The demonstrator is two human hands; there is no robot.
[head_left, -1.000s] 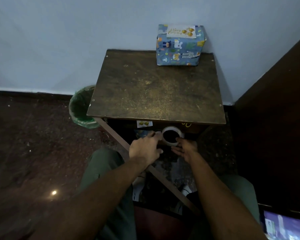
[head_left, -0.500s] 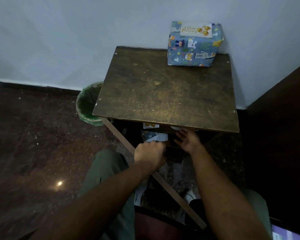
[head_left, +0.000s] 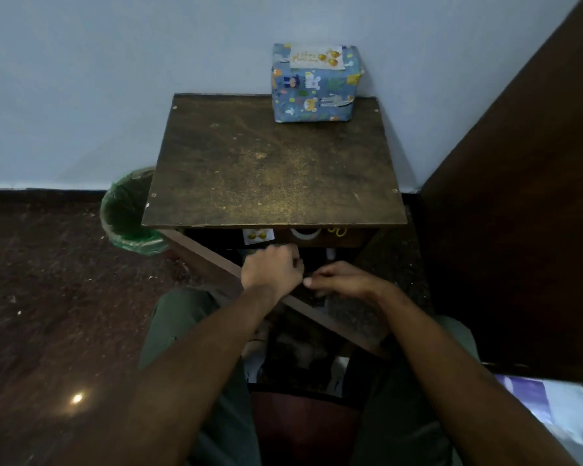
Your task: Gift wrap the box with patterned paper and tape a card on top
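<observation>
Dim desk carries wrapped box far right; below its near edge, left hand clenched, right hand curled, contents indiscernible.

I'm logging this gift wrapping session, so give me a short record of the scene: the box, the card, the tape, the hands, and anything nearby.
box: wrapped box in blue patterned paper, at the table's far right corner
card: card on the box top
tape: tape roll on the shelf under the tabletop
left hand: left hand curled, below the front edge; contents unclear
right hand: right hand loosely curled beside it; contents unclear
nearby: green-lined bin left of the table
</observation>
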